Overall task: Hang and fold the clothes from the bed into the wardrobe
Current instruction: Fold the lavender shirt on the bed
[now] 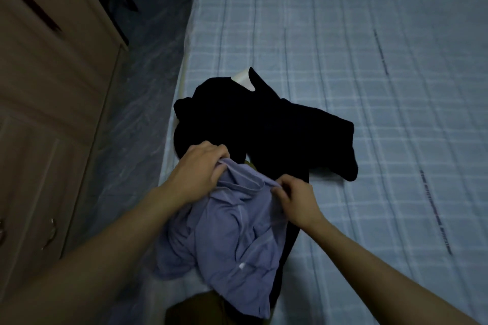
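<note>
- Lavender shirt (232,240): crumpled, soft folds, small white tag low on the front; lifted at the near edge of the bed (369,87), hanging over the mattress side.
- Left hand (200,169): grip bunched on the shirt's top edge.
- Right hand (295,198): grip pinching the same edge, just beside the left.
- Black clothes (264,126): dark heap right behind the shirt; a pale item (244,78) peeks out at its far end.
- Bed cover: light blue check, flat.
- Wardrobe (52,87): tan panelled doors on the left; grey floor (148,74) between.
</note>
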The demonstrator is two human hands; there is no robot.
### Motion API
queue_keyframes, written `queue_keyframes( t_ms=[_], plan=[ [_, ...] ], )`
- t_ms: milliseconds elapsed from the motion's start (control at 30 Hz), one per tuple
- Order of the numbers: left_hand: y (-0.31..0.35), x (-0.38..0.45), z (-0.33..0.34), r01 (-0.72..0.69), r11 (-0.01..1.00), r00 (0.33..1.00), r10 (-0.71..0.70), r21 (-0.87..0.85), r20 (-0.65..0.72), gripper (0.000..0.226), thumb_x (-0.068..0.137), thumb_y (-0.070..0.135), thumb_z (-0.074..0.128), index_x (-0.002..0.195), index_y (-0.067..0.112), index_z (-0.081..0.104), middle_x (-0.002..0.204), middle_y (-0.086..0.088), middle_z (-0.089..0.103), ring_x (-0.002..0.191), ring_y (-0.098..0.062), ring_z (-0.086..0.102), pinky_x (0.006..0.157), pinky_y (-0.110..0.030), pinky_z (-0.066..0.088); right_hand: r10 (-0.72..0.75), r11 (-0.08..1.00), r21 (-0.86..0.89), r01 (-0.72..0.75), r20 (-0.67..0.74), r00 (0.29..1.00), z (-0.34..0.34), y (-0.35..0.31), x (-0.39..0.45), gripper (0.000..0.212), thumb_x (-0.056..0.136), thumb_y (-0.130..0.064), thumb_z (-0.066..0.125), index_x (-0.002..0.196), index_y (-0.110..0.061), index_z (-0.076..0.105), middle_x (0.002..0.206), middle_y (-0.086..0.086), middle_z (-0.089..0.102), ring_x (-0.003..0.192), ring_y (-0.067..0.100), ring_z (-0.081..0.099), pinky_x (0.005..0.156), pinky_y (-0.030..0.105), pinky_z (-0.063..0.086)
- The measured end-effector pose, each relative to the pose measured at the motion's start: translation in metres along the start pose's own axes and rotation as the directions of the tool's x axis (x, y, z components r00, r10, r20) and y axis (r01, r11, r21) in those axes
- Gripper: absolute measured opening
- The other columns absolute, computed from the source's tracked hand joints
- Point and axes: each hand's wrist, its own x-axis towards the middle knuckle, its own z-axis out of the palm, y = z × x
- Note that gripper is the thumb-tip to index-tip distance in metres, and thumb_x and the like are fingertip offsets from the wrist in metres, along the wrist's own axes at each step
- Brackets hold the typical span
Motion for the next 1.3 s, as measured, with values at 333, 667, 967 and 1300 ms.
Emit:
queue_keyframes(
  t_ms=[333, 667, 967, 1300],
  plan=[
    [0.11, -0.002, -0.112, -0.135, 0.991, 0.972, 0.128, -0.023, -0.198, 0.007, 0.093, 0.02, 0.06, 0.09, 0.017, 0.055, 0.077, 0.003, 0.057, 0.07, -0.017, 0.051, 0.063, -0.034, 0.037, -0.208, 0.965, 0.097, 0.244, -0.283, 0.936, -0.131, -0.068, -0.062, 0.017, 0.097, -0.018, 0.059, 0.079, -0.018, 0.057, 0.071, -0.006, 0.058, 0.064, 0.006, 0.053, 0.058, 0.015, 0.038],
    [0.245, -0.046, -0.188, -0.321, 0.947, 0.894, 0.305, 0.005, -0.327, 0.008, 0.089, 0.014, 0.065, 0.089, 0.019, 0.059, 0.082, 0.003, 0.064, 0.076, -0.018, 0.059, 0.07, -0.033, 0.046, -0.332, 0.943, -0.126, 0.307, -0.364, 0.87, -0.253, -0.102, -0.205, 0.025, 0.079, -0.016, 0.079, 0.066, -0.026, 0.06, 0.06, -0.009, 0.057, 0.059, 0.004, 0.052, 0.056, 0.015, 0.035],
    [0.365, -0.088, -0.191, -0.462, 0.886, 0.838, 0.422, -0.039, -0.345, 0.01, 0.088, 0.011, 0.065, 0.089, 0.02, 0.06, 0.081, 0.004, 0.065, 0.078, -0.014, 0.063, 0.073, -0.029, 0.049, -0.315, 0.948, -0.176, 0.266, -0.651, 0.691, -0.322, -0.079, -0.316, 0.014, 0.085, 0.001, 0.064, 0.079, -0.012, 0.066, 0.077, -0.001, 0.063, 0.075, 0.016, 0.059, 0.066, 0.017, 0.042],
    [0.525, -0.117, -0.16, -0.335, 0.929, 0.917, 0.36, 0.16, -0.172, 0.015, 0.095, 0.018, 0.059, 0.089, 0.008, 0.069, 0.082, -0.005, 0.068, 0.078, -0.02, 0.061, 0.07, -0.032, 0.042, -0.219, 0.884, 0.152, 0.442, -0.7, 0.68, -0.401, -0.016, -0.395, 0.015, 0.093, -0.01, 0.059, 0.081, -0.015, 0.066, 0.074, 0.001, 0.066, 0.068, 0.011, 0.057, 0.061, 0.03, 0.046]
  ],
)
